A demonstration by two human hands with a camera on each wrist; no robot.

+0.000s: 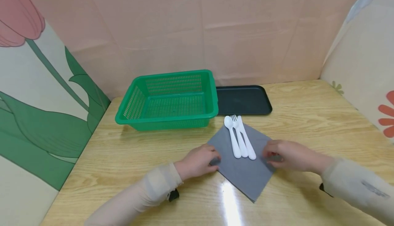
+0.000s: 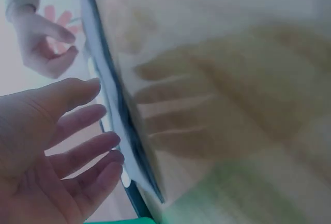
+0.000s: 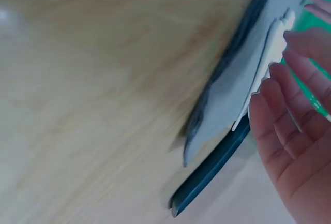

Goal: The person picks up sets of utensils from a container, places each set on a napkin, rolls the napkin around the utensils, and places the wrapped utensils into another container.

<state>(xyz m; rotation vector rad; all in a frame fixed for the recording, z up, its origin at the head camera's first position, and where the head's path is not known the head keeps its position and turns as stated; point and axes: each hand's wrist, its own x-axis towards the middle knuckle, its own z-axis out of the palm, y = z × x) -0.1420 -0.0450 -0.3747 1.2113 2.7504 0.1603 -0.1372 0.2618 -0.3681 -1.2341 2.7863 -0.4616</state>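
Observation:
On the table lies a grey folded napkin [image 1: 227, 166], turned so that one corner points toward me. A white spoon [image 1: 233, 140], a white fork [image 1: 240, 138] and a white knife [image 1: 247, 140] lie side by side on it. My left hand [image 1: 198, 161] is at the napkin's left corner, fingers loosely bent and parted in the left wrist view. At the right corner is my right hand [image 1: 284, 154]; in the right wrist view its fingers [image 3: 282, 115] are extended beside the napkin's edge. Neither hand shows anything gripped. Whether the fingertips touch the cloth is unclear.
A green plastic basket [image 1: 167, 120] stands at the back left of the wooden table [image 1: 147, 150]. Right beside it lies a black tray [image 1: 243, 101], partly behind the basket's rim. A pinkish sheet [image 1: 203, 30] hangs behind, and patterned panels flank the table.

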